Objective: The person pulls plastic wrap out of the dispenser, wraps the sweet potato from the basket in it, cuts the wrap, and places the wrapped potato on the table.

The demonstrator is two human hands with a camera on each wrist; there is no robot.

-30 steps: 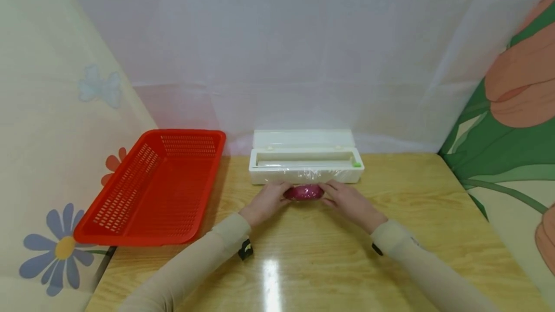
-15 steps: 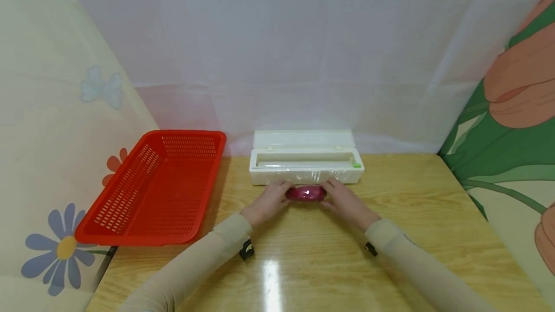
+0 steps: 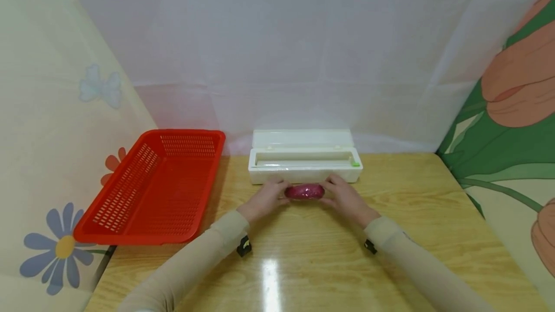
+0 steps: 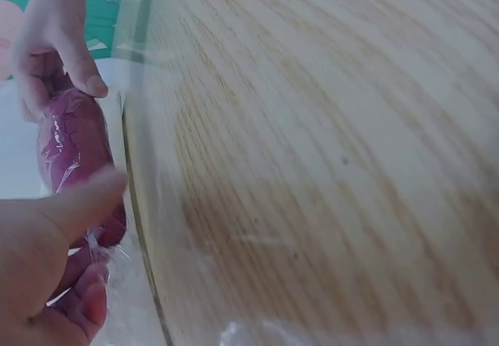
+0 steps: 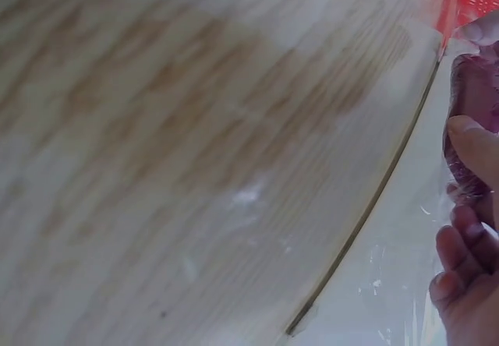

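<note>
A purple-red sweet potato (image 3: 305,191), wrapped in shiny clear cling film, lies crosswise between both hands just in front of a white cling film dispenser (image 3: 305,175). My left hand (image 3: 265,199) grips its left end; the left wrist view shows the thumb over the sweet potato (image 4: 74,139) and gathered film at the fingertips. At the other end my right hand (image 3: 347,201) holds it with thumb and fingers. Crinkled film covers the sweet potato (image 5: 470,89) in the right wrist view. The dispenser's lid (image 3: 303,137) stands raised, and a green slider (image 3: 355,164) sits at its right end.
A red perforated plastic basket (image 3: 158,196) stands on the left of the wooden table (image 3: 312,259). Behind the dispenser hangs a white cloth (image 3: 277,61). Flower-patterned cloths (image 3: 516,124) border the sides.
The sweet potato has turned slightly between the hands and stays in place. My right wrist has shifted a little left. Shiny film glints across the dispenser's front have faded.
</note>
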